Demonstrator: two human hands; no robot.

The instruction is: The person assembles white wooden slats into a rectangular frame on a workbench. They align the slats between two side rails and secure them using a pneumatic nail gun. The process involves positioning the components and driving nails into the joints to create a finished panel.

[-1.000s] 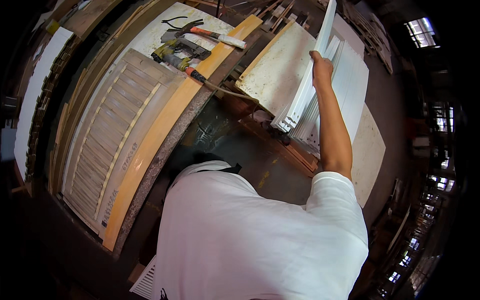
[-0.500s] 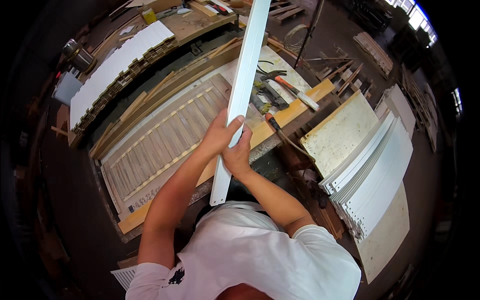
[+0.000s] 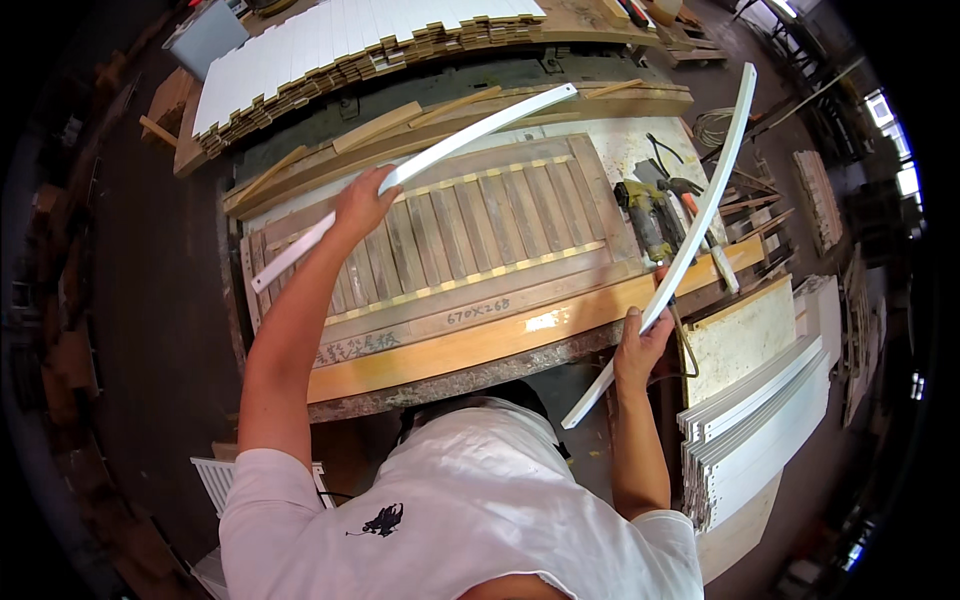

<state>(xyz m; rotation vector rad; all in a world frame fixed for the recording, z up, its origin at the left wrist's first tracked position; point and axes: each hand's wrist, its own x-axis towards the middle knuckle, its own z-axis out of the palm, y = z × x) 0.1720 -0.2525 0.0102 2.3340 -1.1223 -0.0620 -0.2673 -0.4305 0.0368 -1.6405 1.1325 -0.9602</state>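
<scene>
My left hand point(image 3: 362, 205) is closed around a long white slat point(image 3: 490, 126) near its middle. That slat lies slantwise over the far side of a wooden slatted jig point(image 3: 462, 240) on the bench. In my right hand point(image 3: 640, 352) is a second white slat point(image 3: 712, 195), gripped toward its near end. It rises away from me above the bench's right side, partly covering a hammer point(image 3: 722, 266) and a dark power tool point(image 3: 648, 222) beneath. Small holes show at the ends of the slat in my left hand.
A yellowish wooden board point(image 3: 480, 352) runs along the bench's near edge. Loose wood strips point(image 3: 378, 128) lie behind the jig. White slats point(image 3: 350, 35) are stacked on the far bench. At my right stands a pile of white pieces point(image 3: 765, 425), with a cable point(image 3: 690, 350) nearby.
My hands were together on white wood held upright in front of me. Now they are apart with one slat each, the left over the jig, the right farther right. The view has shifted left.
</scene>
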